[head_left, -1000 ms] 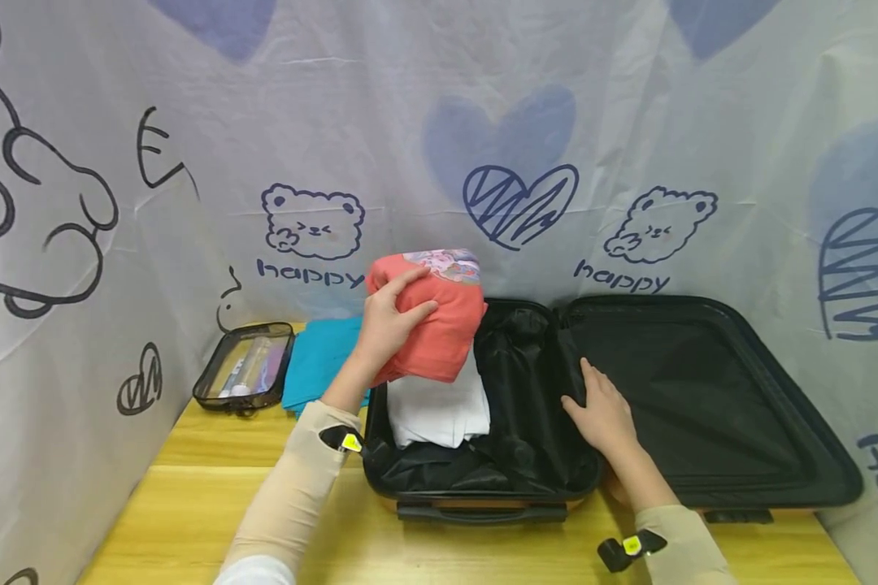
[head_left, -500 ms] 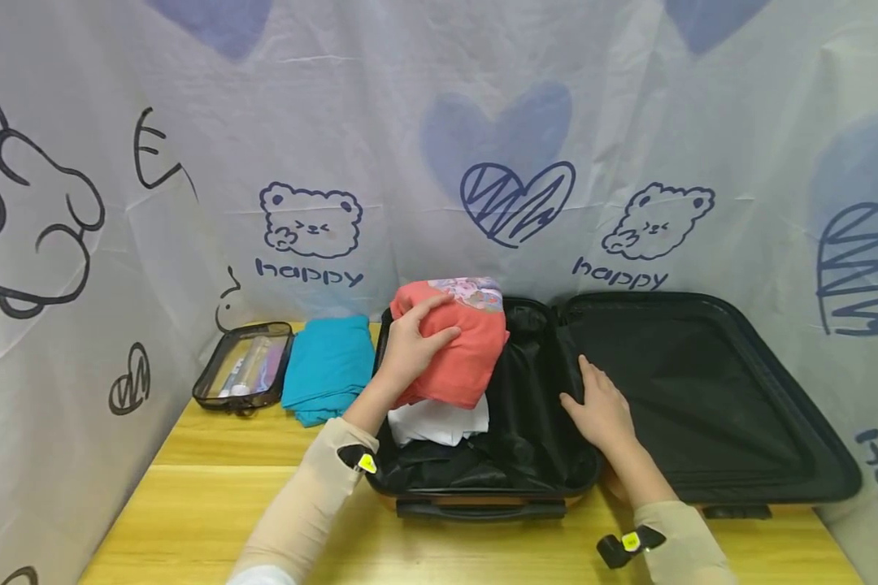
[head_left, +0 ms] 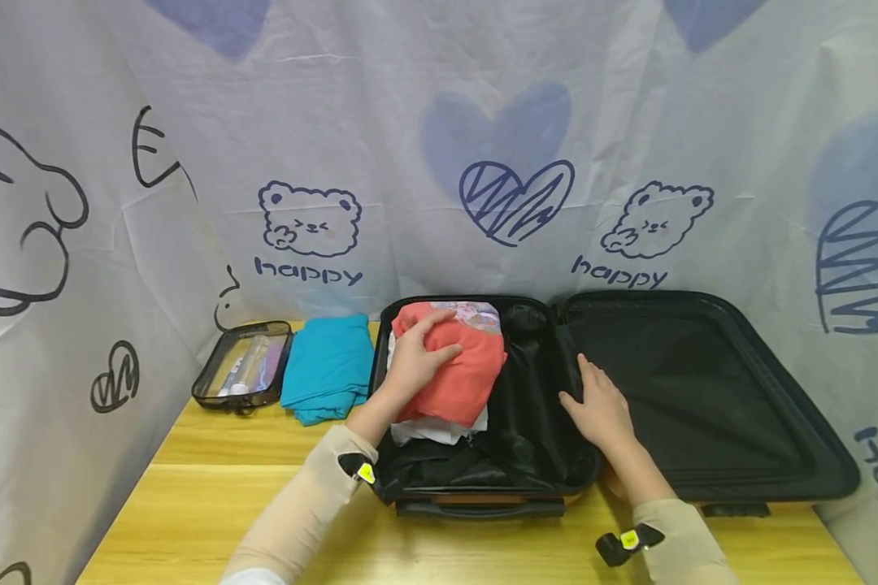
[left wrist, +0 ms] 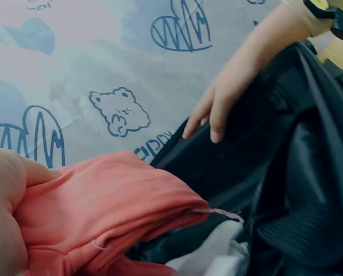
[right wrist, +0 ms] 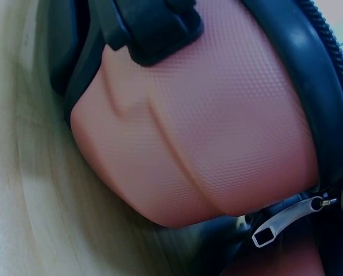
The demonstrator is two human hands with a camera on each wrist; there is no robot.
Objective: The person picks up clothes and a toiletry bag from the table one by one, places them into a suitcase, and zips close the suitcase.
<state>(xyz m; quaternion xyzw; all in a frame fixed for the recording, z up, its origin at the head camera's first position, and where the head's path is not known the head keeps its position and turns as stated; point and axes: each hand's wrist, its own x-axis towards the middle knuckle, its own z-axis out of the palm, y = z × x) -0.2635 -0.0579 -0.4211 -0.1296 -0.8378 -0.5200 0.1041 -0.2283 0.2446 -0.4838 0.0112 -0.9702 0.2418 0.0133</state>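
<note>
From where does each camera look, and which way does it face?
Head: on the head, facing forward and down at the suitcase; left hand and right hand show.
Left wrist: on that wrist, facing over coral cloth toward the backdrop; both hands show.
Right wrist: on that wrist, facing the suitcase's outer shell; perhaps a sliver of the right hand.
Head and left wrist share the cloth.

My cameras show me a small curtained-off nook: pale cloth (head_left: 395,49) printed with hearts (head_left: 515,203), bears (head_left: 310,219) and "happy" hangs around a yellow wood-grain bench (head_left: 212,528). Whether a home or a studio lies beyond, I can't tell.
</note>
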